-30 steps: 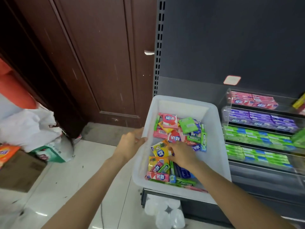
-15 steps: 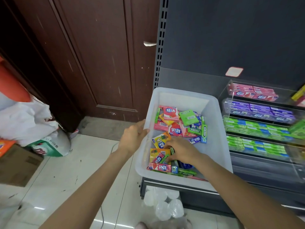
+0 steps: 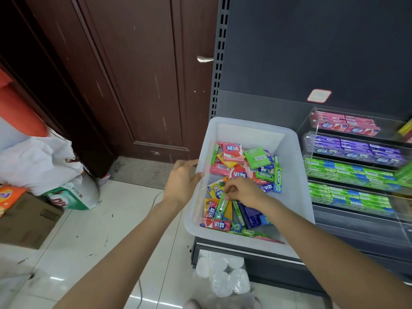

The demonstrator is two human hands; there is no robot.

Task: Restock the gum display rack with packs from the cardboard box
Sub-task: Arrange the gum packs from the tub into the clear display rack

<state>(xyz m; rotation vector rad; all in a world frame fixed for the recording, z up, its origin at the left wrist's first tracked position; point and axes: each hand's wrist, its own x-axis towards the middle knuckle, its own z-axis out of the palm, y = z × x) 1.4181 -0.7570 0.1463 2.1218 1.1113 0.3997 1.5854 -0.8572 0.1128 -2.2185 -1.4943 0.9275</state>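
Right grip [image 3: 242, 191]: fingertips pinching slim green stick-type gum pack [image 3: 221, 205], one end tipped up out of the heap. A sec ago this hand lay flat among the packs, nothing lifted; now pack is singled out. Judgement: pick stage nearly done, transfer to rack comes next.

Left grip [image 3: 182, 181]: fingers and thumb closed over near-left rim of translucent white plastic bin [image 3: 289, 139], steadying it. Same hold as before, no shift.

Under right grip: mixed loose packs, approx. two clusters.
- Yellow pack w/ pineapple print [image 3: 217, 188], touching right grip's fingers.
- Dark blue flat pack [image 3: 250, 216], just below the wrist.
- Red/pink pack [image 3: 217, 224], nearest corner.
- Farther from grip: pink flat pack w/ white logo [image 3: 233, 152]; bright green pack showing barcode [image 3: 257, 157]; green Doublemint sticks [image 3: 277, 178] at right edge of heap.

No cardboard box holding the gum here; the bin serves as stock source. Bin sits on dark shelf ledge.

Right of right grip, well apart: clear acrylic tiered gum rack [image 3: 312, 121]. Tiers top to bottom: pink, purple, green, green. Green rows [image 3: 347, 175] match pinched pack by colour, so likely dest.; exact brand match can't be read.

Left of left grip: brown cardboard carton [image 3: 24, 221] on floor, white plastic bags [image 3: 38, 161] behind it, dark wood door [image 3: 133, 85] beyond.
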